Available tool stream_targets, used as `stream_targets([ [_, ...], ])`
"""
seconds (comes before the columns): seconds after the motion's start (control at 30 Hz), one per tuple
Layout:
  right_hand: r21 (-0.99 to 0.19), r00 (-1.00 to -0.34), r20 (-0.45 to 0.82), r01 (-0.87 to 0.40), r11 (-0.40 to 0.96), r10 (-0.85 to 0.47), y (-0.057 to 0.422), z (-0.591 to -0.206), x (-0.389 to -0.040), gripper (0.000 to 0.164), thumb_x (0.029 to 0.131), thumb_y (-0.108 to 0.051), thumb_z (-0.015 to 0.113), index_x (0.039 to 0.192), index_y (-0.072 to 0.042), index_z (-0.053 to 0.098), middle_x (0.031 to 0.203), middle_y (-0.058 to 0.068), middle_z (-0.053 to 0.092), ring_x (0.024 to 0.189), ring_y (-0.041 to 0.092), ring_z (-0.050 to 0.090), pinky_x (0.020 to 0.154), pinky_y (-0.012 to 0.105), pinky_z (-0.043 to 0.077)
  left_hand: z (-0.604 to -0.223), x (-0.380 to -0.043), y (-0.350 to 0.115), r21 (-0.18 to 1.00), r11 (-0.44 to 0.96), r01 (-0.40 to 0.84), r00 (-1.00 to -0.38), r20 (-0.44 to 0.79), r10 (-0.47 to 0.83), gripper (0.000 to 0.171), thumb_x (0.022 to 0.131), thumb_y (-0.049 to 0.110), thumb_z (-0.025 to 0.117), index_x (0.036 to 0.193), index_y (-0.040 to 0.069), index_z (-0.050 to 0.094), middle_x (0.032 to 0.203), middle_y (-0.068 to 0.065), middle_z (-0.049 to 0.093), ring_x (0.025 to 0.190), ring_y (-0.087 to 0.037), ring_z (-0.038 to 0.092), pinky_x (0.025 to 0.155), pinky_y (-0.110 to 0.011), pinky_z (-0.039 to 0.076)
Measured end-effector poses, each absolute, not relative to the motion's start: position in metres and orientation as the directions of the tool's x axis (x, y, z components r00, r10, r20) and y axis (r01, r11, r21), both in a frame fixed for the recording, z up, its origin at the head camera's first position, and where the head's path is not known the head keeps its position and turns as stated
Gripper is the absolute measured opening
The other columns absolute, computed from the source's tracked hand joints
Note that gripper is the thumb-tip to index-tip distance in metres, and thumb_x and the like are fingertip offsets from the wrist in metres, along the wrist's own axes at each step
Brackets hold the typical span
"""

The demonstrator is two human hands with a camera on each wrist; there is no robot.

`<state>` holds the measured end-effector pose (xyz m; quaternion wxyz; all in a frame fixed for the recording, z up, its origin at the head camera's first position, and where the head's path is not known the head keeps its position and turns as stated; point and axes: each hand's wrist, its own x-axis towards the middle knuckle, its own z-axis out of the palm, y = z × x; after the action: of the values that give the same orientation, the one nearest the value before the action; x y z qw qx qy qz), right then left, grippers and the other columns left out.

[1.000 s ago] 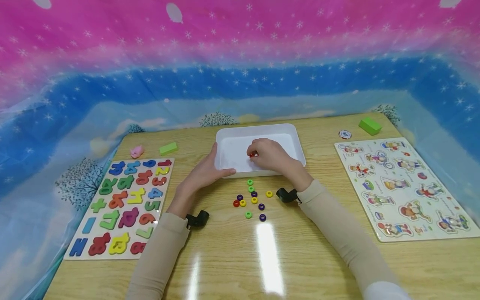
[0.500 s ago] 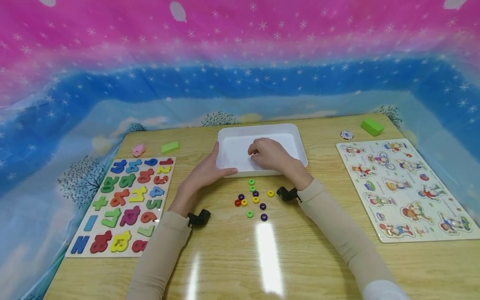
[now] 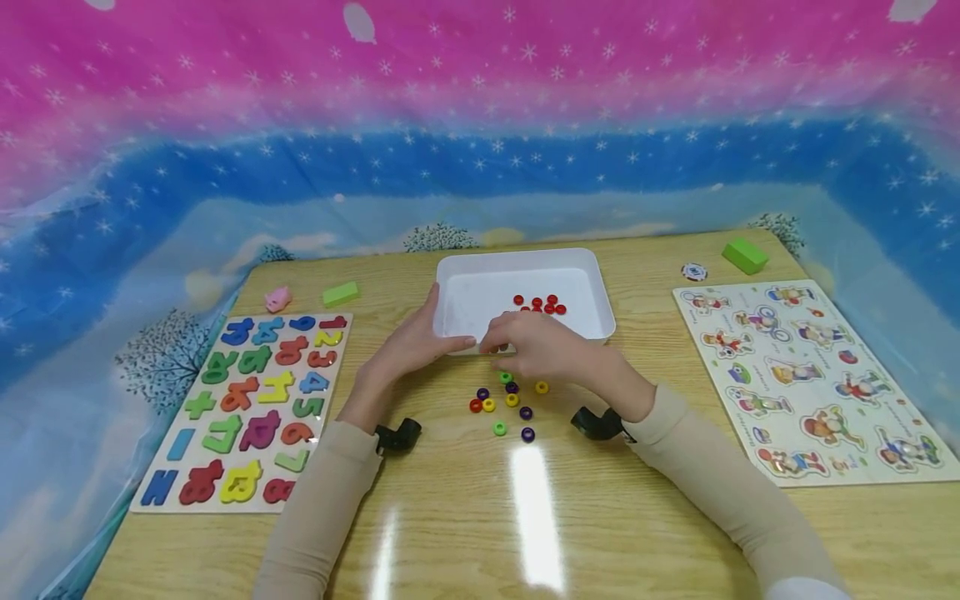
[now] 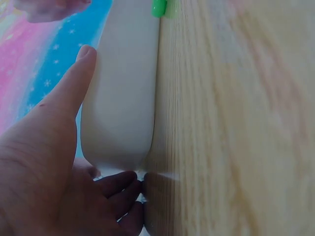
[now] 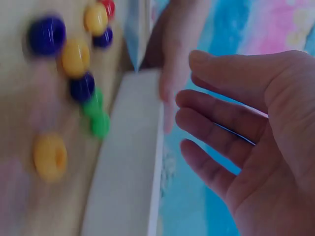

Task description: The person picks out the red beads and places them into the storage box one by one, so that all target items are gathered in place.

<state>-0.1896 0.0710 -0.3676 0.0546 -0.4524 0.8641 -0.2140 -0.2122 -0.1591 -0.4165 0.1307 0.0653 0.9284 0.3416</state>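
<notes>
A shallow white tray point(image 3: 476, 296) stands at the back middle of the table, with several red beads point(image 3: 549, 308) inside its right half. My left hand point(image 3: 408, 342) rests at the tray's near left corner. Its extended thumb lies along the near wall while the other fingers touch the left end. Over the near wall is my right hand point(image 3: 551, 346), its fingers loosely bent; in the right wrist view nothing is between its fingers point(image 5: 216, 115). Just in front of the tray lie loose beads: yellow point(image 3: 512, 400), purple point(image 3: 526, 413), green point(image 3: 499, 428) and one red point(image 3: 476, 406).
To the left lies a number puzzle board point(image 3: 180, 492), with a pink pig figure point(image 3: 277, 299) and a green block point(image 3: 341, 293) behind it. A picture puzzle board point(image 3: 757, 358) lies right, below a poker chip point(image 3: 694, 272) and another green block point(image 3: 745, 256).
My right hand has let go of a red bead inside the tray and moved back toward me, over the near wall. The red beads are now uncovered. My left hand stays put.
</notes>
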Motion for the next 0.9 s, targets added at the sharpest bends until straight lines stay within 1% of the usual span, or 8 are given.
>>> stream_targets([
  [0.1,-0.410,-0.536,0.063,-0.783,0.468,-0.842,0.062,-0.371,-0.180,0.016,0.085,-0.019,0.065,0.100,-0.018,0.071,0.099,-0.007,0.066,0.094,0.007,0.059,0.083,0.027,0.050,-0.415,-0.212,-0.160,0.645,0.763,0.039,-0.957,-0.195,0.214,0.119,0.067,0.072,0.063,0.148,0.028,-0.014,0.158,-0.003,0.008,0.141,-0.027,0.025,0.107,-0.050,0.033],
  [0.23,-0.385,-0.485,0.025,-0.812,0.439,-0.874,0.052,-0.378,-0.171,0.013,0.085,-0.022,0.066,0.097,-0.020,0.070,0.098,-0.008,0.064,0.091,0.006,0.056,0.081,0.025,0.048,-0.415,-0.211,-0.159,0.647,0.761,0.045,-0.958,-0.187,0.216,0.119,0.067,0.072,0.063,0.147,0.029,-0.014,0.157,-0.002,0.009,0.140,-0.026,0.027,0.105,-0.048,0.035],
  [0.37,-0.313,-0.444,0.036,-0.856,0.412,-0.895,0.045,-0.386,-0.166,0.010,0.084,-0.022,0.067,0.094,-0.021,0.070,0.093,-0.008,0.063,0.089,0.006,0.054,0.080,0.025,0.047,-0.415,-0.210,-0.160,0.652,0.756,0.052,-0.957,-0.183,0.224,0.119,0.066,0.073,0.062,0.147,0.029,-0.014,0.157,-0.002,0.011,0.138,-0.025,0.030,0.103,-0.047,0.037],
  [0.5,-0.265,-0.416,0.067,-0.884,0.386,-0.907,0.041,-0.391,-0.163,0.005,0.084,-0.018,0.067,0.087,-0.021,0.069,0.085,-0.009,0.062,0.084,0.007,0.052,0.079,0.025,0.047,-0.415,-0.210,-0.160,0.653,0.755,0.056,-0.957,-0.180,0.227,0.121,0.063,0.077,0.060,0.147,0.031,-0.015,0.157,-0.001,0.009,0.139,-0.025,0.030,0.102,-0.046,0.038],
  [0.7,-0.231,-0.388,0.086,-0.904,0.361,-0.917,0.038,-0.398,-0.162,0.007,0.085,-0.014,0.065,0.082,-0.020,0.068,0.080,-0.009,0.058,0.078,0.006,0.050,0.075,0.022,0.046,-0.414,-0.210,-0.159,0.657,0.752,0.044,-0.958,-0.185,0.218,0.123,0.059,0.081,0.059,0.145,0.035,-0.016,0.157,0.000,0.010,0.138,-0.025,0.030,0.102,-0.046,0.037],
  [0.8,-0.216,-0.381,0.098,-0.910,0.354,-0.919,0.036,-0.400,-0.161,0.008,0.085,-0.015,0.064,0.081,-0.020,0.068,0.079,-0.010,0.057,0.077,0.006,0.050,0.073,0.021,0.046,-0.414,-0.210,-0.159,0.653,0.756,0.036,-0.958,-0.192,0.211,0.124,0.058,0.082,0.058,0.146,0.034,-0.015,0.157,0.000,0.010,0.138,-0.025,0.030,0.102,-0.046,0.038],
  [0.9,-0.207,-0.375,0.111,-0.915,0.348,-0.920,0.035,-0.401,-0.160,0.008,0.084,-0.014,0.065,0.081,-0.021,0.068,0.078,-0.010,0.056,0.077,0.006,0.050,0.073,0.021,0.046,-0.414,-0.210,-0.160,0.654,0.755,0.041,-0.958,-0.188,0.216,0.125,0.058,0.082,0.058,0.147,0.031,-0.015,0.158,0.000,0.009,0.139,-0.025,0.028,0.103,-0.047,0.037],
])
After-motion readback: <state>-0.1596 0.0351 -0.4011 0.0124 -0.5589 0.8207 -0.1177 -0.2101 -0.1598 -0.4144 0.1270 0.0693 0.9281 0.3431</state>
